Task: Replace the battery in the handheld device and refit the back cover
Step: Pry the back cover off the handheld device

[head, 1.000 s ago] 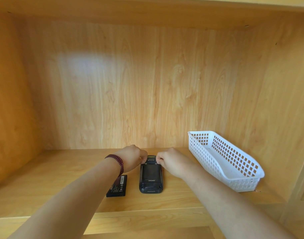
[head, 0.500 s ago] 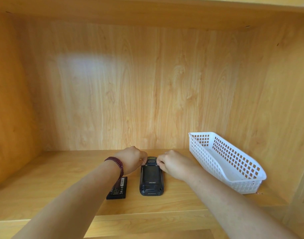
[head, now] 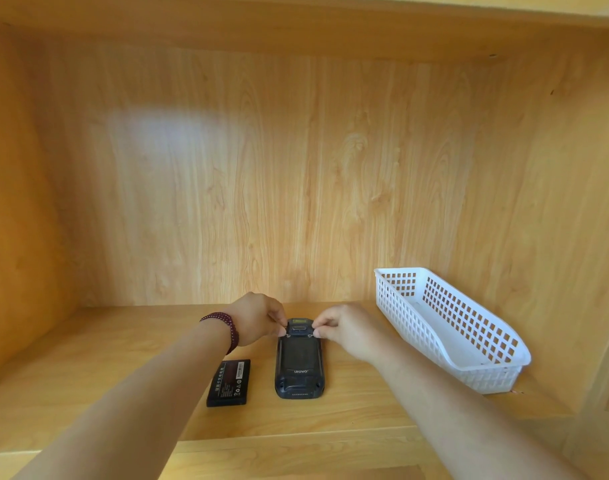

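Fingertips of both hands pinch the far end of the handheld device (head: 299, 362), which lies face down mid-shelf with its back cover (head: 299, 358) on. The left hand (head: 258, 318) and right hand (head: 344, 329) seem to be working the two latches there, so locking or unlocking looks like the step in hand; I cannot tell which. A loose battery (head: 229, 382) lies just left, the white basket (head: 448, 327) toward the shelf's (head: 88, 358) right edge; nothing obstructs.
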Motion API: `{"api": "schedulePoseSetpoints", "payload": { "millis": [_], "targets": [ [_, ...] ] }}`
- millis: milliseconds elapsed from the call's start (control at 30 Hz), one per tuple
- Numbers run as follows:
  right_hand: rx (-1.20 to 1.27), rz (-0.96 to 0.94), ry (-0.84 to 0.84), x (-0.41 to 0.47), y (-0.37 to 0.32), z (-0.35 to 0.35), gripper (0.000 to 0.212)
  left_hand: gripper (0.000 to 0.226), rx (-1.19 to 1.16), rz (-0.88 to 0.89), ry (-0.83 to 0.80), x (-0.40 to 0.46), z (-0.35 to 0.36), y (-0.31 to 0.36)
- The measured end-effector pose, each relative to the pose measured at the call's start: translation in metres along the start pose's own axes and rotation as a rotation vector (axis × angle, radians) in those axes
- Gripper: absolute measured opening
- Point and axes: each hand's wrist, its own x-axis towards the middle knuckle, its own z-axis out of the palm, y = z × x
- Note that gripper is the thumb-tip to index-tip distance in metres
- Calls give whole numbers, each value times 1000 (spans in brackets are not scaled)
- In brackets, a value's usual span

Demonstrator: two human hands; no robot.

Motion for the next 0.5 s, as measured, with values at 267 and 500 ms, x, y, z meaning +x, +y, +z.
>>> {"api": "schedulePoseSetpoints", "payload": {
  "millis": [267,500],
  "targets": [
    [-157,-82,-17,-2,-9,-2,18,8,-114,-86,56,1,4,-5],
    [-272,-192,-3,-4,-7,1,26,10,-97,-64,77,2,4,-3]
  ]
}}
